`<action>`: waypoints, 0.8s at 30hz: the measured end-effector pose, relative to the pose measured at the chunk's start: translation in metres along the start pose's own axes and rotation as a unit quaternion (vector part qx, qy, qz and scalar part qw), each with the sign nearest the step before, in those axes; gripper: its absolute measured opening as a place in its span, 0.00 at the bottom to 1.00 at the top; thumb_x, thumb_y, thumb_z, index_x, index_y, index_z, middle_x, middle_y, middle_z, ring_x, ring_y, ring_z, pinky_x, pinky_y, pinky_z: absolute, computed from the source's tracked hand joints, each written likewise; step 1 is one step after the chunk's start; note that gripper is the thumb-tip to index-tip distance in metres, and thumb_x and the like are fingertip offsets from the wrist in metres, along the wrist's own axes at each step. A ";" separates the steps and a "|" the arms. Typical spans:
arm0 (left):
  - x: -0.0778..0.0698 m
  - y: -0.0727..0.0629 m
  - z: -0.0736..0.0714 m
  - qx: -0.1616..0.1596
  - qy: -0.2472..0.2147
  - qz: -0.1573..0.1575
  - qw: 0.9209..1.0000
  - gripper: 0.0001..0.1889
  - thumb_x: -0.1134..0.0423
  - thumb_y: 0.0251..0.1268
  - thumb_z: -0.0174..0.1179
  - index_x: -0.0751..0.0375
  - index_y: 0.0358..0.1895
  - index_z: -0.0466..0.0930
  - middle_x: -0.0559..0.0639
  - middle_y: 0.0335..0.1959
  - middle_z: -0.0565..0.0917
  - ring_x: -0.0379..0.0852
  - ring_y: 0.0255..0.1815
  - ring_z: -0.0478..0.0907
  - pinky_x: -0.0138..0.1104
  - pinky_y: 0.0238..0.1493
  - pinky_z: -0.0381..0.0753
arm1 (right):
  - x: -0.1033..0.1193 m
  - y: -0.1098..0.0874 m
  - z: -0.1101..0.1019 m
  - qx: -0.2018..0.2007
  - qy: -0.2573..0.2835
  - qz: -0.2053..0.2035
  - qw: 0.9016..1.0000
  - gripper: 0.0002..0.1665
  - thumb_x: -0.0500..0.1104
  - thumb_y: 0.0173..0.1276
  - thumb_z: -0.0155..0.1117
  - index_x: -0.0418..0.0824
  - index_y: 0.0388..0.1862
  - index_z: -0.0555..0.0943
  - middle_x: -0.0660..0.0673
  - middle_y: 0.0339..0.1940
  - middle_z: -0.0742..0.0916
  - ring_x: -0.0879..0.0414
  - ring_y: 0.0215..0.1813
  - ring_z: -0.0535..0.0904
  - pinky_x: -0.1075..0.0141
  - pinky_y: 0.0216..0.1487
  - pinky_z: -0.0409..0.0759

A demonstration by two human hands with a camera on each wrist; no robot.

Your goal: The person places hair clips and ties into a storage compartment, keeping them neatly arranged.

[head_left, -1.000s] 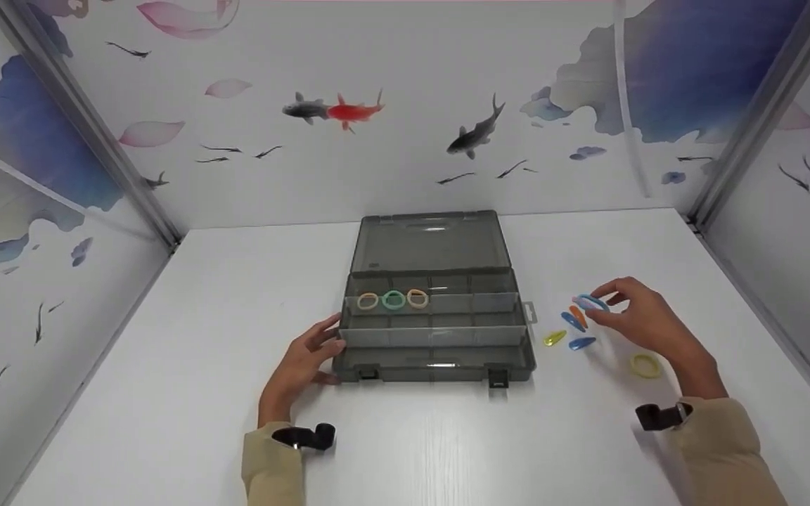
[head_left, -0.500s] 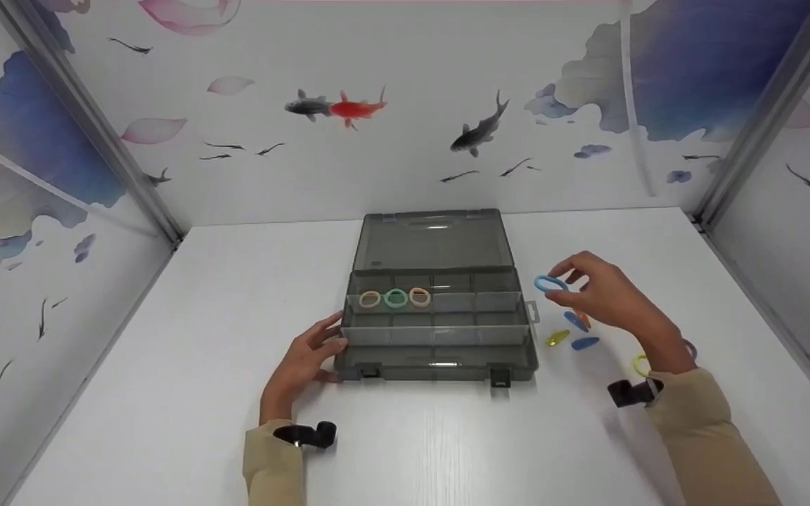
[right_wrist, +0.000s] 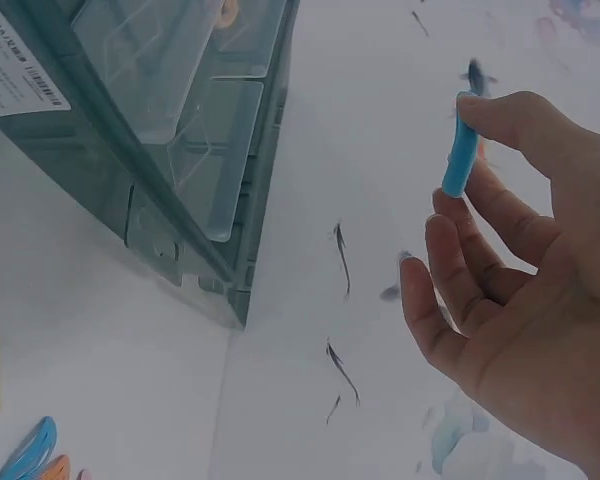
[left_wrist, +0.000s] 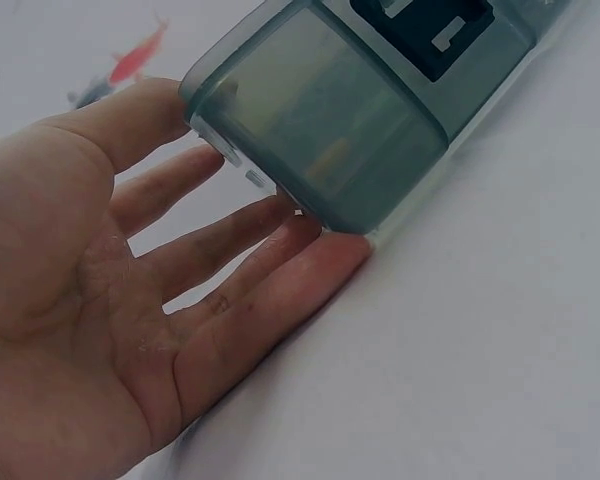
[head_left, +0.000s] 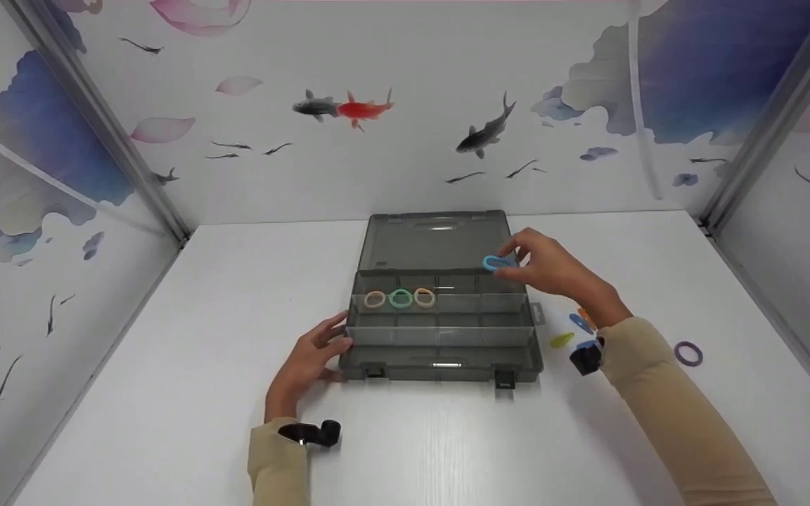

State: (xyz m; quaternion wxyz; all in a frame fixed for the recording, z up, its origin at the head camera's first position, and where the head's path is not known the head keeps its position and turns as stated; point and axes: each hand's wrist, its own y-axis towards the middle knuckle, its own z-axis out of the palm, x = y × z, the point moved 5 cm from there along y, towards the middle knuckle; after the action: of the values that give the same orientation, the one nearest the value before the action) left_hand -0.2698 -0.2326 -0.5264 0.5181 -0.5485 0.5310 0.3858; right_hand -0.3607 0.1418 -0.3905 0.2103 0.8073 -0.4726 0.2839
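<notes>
My right hand (head_left: 549,267) pinches a blue hair tie (head_left: 493,263) between thumb and fingertips, above the back right of an open grey compartment box (head_left: 440,372). From the right wrist, the blue hair tie (right_wrist: 461,155) is seen edge-on. My left hand (head_left: 310,362) touches the box's left side; in the left wrist view its fairly straight fingers (left_wrist: 280,300) lie against the wall, with the thumb at the corner. In the back row of the box are a peach hair tie (head_left: 375,290), a green hair tie (head_left: 401,290) and another peach-orange hair tie (head_left: 425,289).
Right of the box lie a yellow hair clip (head_left: 562,341), a blue hair clip (head_left: 581,322) and an orange hair clip (head_left: 588,318), partly behind the right wrist. A purple hair tie (head_left: 688,353) lies farther right. The box's lid (head_left: 436,242) is folded back toward the wall.
My right hand has carried the blue hair tie up and left, from beside the hair clips to over the box. The sleeve now hides the yellow hair tie. My left hand has stayed at the box.
</notes>
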 end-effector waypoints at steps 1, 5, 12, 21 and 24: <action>0.000 0.000 0.000 0.004 -0.001 0.000 1.000 0.32 0.58 0.71 0.62 0.44 0.76 0.64 0.61 0.78 0.63 0.64 0.74 0.67 0.47 0.38 0.87 | 0.003 0.004 0.003 0.005 -0.006 -0.003 1.000 0.21 0.46 0.69 0.68 0.35 0.56 0.80 0.36 0.58 0.77 0.42 0.57 0.75 0.53 0.51 0.77; -0.001 0.001 0.000 0.008 -0.001 0.003 1.000 0.32 0.58 0.72 0.61 0.45 0.77 0.63 0.62 0.78 0.63 0.65 0.74 0.67 0.47 0.38 0.88 | 0.014 0.021 0.017 0.029 -0.039 -0.010 0.999 0.23 0.45 0.69 0.67 0.33 0.58 0.80 0.33 0.58 0.76 0.37 0.62 0.74 0.45 0.59 0.76; 0.001 0.000 0.001 0.012 0.004 0.001 1.000 0.32 0.56 0.72 0.61 0.45 0.77 0.63 0.62 0.78 0.62 0.65 0.74 0.67 0.46 0.39 0.88 | 0.020 0.044 0.037 0.049 -0.059 0.004 0.997 0.24 0.45 0.70 0.67 0.32 0.58 0.79 0.32 0.63 0.75 0.37 0.65 0.73 0.45 0.64 0.75; 0.000 0.001 -0.001 0.003 0.007 0.002 1.000 0.32 0.56 0.71 0.62 0.43 0.76 0.64 0.61 0.78 0.64 0.64 0.73 0.68 0.46 0.38 0.88 | 0.014 0.061 0.059 0.051 -0.041 0.037 0.997 0.23 0.43 0.68 0.67 0.30 0.56 0.80 0.32 0.60 0.77 0.39 0.61 0.76 0.47 0.61 0.77; 0.000 0.000 -0.001 0.002 0.008 0.001 1.000 0.32 0.57 0.72 0.61 0.43 0.76 0.64 0.61 0.78 0.63 0.64 0.74 0.67 0.46 0.38 0.88 | 0.008 0.064 0.066 0.051 -0.031 0.046 0.997 0.23 0.44 0.68 0.67 0.30 0.56 0.81 0.32 0.61 0.78 0.40 0.60 0.78 0.48 0.60 0.79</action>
State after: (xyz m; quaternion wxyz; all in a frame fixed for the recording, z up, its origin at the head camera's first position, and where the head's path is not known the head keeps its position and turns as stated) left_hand -0.2702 -0.2334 -0.5259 0.5143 -0.5499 0.5363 0.3815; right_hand -0.3970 0.0661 -0.4302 0.1410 0.8028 -0.5004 0.2921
